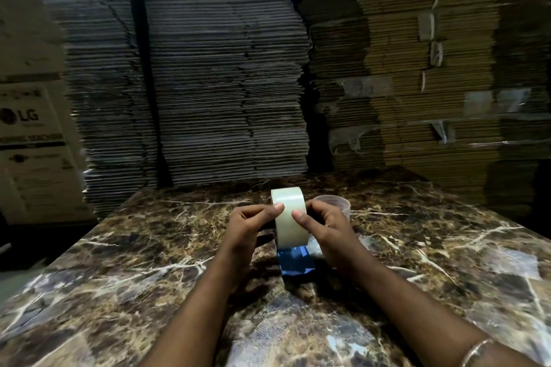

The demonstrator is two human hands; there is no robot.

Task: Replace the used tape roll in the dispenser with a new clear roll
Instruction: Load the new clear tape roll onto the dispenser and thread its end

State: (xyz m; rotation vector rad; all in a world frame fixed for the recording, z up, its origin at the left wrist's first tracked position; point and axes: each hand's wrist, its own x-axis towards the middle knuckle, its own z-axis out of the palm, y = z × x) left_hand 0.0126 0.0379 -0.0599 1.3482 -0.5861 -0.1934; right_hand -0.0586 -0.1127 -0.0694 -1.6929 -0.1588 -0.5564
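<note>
A clear tape roll (289,217) stands on edge above the middle of the marbled table, its pale outer band facing me. My left hand (249,228) grips it from the left, thumb tip pressed on the band. From the right, my right hand (325,232) holds it too, thumb on the band, fingers curled behind. Below the roll a blue dispenser (296,261) shows, its upper part hidden by the roll and my hands. Whether the roll sits in the dispenser I cannot tell.
A clear plastic cup (338,205) stands just behind my right hand. The brown marbled table (149,262) stretches wide on both sides. Tall stacks of flat cardboard (226,68) wall off the back, with a white printed box (32,143) at the left.
</note>
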